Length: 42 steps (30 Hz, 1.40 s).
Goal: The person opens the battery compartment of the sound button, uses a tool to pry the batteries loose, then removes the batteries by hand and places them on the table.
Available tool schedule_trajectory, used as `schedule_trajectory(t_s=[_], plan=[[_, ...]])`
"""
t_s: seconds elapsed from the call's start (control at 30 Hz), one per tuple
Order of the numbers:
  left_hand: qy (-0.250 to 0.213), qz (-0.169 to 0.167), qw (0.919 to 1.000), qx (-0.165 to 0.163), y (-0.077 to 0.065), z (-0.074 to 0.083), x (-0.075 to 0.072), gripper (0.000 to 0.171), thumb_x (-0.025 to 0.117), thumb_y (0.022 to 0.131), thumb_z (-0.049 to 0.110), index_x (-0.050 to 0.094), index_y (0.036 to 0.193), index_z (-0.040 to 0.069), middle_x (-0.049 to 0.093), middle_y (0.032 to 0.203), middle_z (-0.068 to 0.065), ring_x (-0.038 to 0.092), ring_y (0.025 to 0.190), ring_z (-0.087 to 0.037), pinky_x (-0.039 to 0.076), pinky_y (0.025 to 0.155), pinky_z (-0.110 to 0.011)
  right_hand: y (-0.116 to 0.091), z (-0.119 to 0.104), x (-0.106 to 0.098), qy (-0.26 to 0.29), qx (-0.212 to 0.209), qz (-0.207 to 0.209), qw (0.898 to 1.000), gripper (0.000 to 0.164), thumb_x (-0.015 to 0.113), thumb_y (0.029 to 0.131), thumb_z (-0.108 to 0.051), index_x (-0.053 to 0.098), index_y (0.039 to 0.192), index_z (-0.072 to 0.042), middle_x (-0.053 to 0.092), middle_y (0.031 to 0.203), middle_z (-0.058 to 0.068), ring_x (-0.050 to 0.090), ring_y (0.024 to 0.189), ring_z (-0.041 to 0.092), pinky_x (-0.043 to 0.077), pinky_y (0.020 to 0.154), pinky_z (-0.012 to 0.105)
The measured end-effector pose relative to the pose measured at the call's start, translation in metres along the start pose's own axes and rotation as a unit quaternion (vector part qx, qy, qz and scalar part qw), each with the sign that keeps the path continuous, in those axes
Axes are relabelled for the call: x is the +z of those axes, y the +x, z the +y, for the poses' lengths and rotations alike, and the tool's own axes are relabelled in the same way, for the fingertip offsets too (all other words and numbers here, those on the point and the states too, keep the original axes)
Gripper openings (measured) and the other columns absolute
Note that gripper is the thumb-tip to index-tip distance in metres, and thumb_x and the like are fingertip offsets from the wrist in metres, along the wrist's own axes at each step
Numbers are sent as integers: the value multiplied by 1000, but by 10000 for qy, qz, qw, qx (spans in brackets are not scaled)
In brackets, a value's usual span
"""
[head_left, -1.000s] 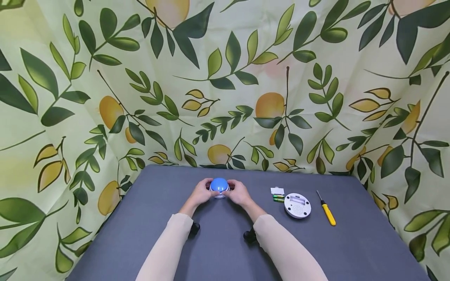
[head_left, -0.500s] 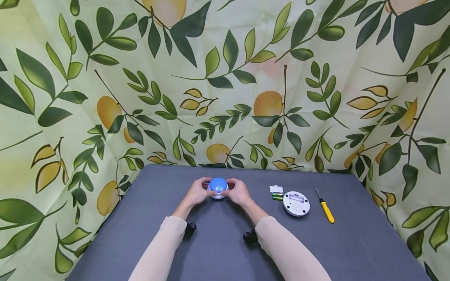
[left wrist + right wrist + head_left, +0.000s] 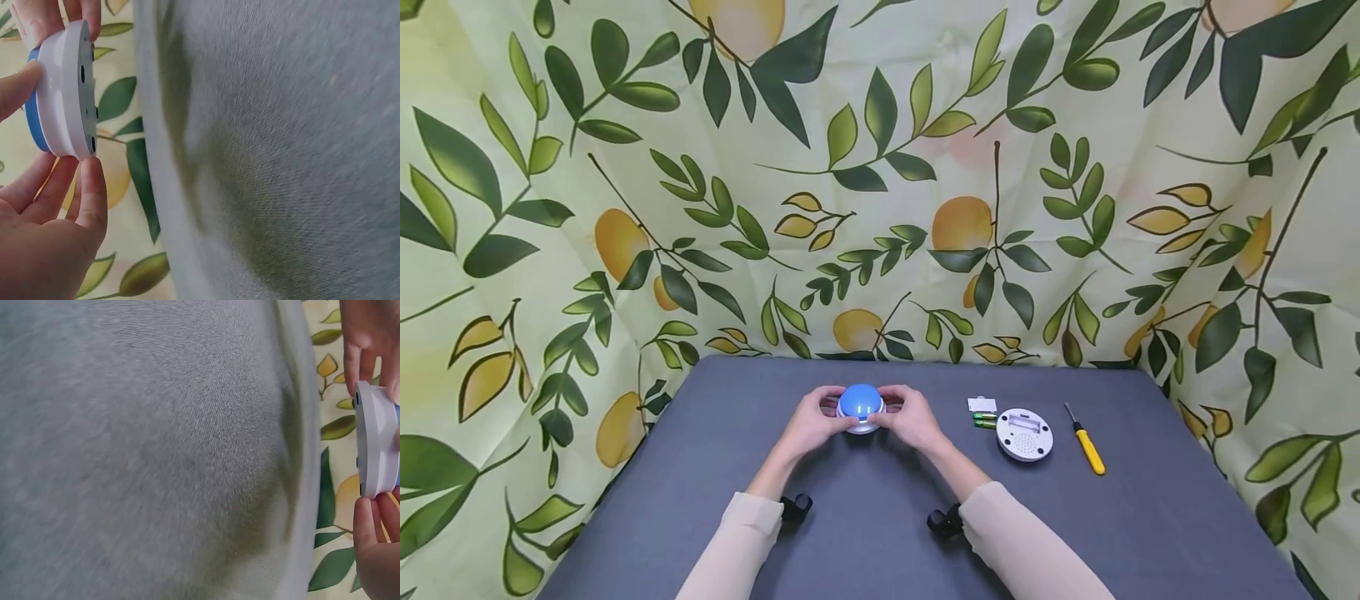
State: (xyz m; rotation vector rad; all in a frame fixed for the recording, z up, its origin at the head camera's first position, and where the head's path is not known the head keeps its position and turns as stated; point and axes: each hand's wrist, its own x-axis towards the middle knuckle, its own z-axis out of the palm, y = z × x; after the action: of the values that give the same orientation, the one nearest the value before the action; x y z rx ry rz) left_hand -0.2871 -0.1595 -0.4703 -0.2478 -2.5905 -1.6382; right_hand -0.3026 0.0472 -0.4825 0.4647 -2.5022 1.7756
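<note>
A push-button buzzer (image 3: 861, 402) with a blue dome and white round base is held between both hands, dome upward. My left hand (image 3: 807, 425) grips its left side, thumb at the near edge and fingers round behind. On the other side my right hand (image 3: 914, 418) mirrors that grip. The left wrist view shows the white base (image 3: 62, 94) side-on, raised off the table, with small dark feet underneath. Left fingertips (image 3: 92, 181) press on its rim there. In the right wrist view the buzzer (image 3: 377, 444) is partly cut off by the frame edge.
Right of the hands, a second white round base (image 3: 1024, 435) lies underside up, its battery slot uncovered. Beside it are green batteries (image 3: 985, 419) and a small white cover (image 3: 982, 405). Farther right lies a yellow-handled screwdriver (image 3: 1090, 450). A leaf-patterned cloth (image 3: 820, 250) hangs behind the grey table (image 3: 760, 383).
Both hands have raised the buzzer slightly toward the camera, and the forearms have spread a little. The whole head view has shifted slightly. The things on the right stay put on the table.
</note>
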Motion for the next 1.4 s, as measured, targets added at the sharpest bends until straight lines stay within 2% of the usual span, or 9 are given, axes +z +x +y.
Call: schedule_trajectory(t_s=[0.2,0.47,0.7,0.8,1.03,1.23,1.4], plan=[[-23,-37,10000,89,-16,6,2,61,89,78,16,61,130,-1,63,118,-13,62,99,-26,53,90,-45,-16,-8,-10,102,-46,21,9999,48,86,80,-10,67,122,4,65,116,16,66,103,29,55,91,39],[-202,-151,9991,338,-31,16,9,59,88,79,15,61,129,-1,62,120,-14,64,102,-28,52,94,-50,-38,-10,-20,307,-221,92,9992,46,86,79,-8,68,120,4,64,115,16,67,103,31,54,93,45],[-273,-440,9967,632,-42,23,16,59,88,79,18,61,129,1,61,123,-13,63,106,-28,51,96,-49,-61,-13,-33,100,-145,143,9997,45,88,80,-17,70,120,-4,64,115,9,66,104,25,53,96,44],[-305,-520,9952,774,-46,25,20,59,89,79,19,61,127,1,61,122,-12,63,106,-26,51,96,-47,-70,-15,-37,183,-167,197,9995,44,87,81,-13,69,120,-2,64,116,10,66,106,27,52,97,46],[-404,-651,9931,884,-47,33,28,57,90,77,22,62,124,2,61,119,-10,62,106,-29,49,97,-53,-83,-14,-46,271,-361,349,9984,43,88,79,-10,70,119,-4,64,115,7,64,108,25,52,98,42],[-398,-680,9912,1060,-37,44,33,55,89,78,23,63,123,4,62,118,-6,61,106,-22,51,97,-44,-85,-19,-56,120,-360,546,9978,44,87,81,-13,69,121,-6,64,116,6,62,110,24,51,100,40],[-625,-673,9914,931,-34,50,31,54,88,78,21,64,123,3,63,119,-8,62,106,-24,50,98,-46,-85,-22,-59,-15,-558,540,9970,48,86,82,-14,67,125,-6,64,119,4,63,111,22,51,100,37]])
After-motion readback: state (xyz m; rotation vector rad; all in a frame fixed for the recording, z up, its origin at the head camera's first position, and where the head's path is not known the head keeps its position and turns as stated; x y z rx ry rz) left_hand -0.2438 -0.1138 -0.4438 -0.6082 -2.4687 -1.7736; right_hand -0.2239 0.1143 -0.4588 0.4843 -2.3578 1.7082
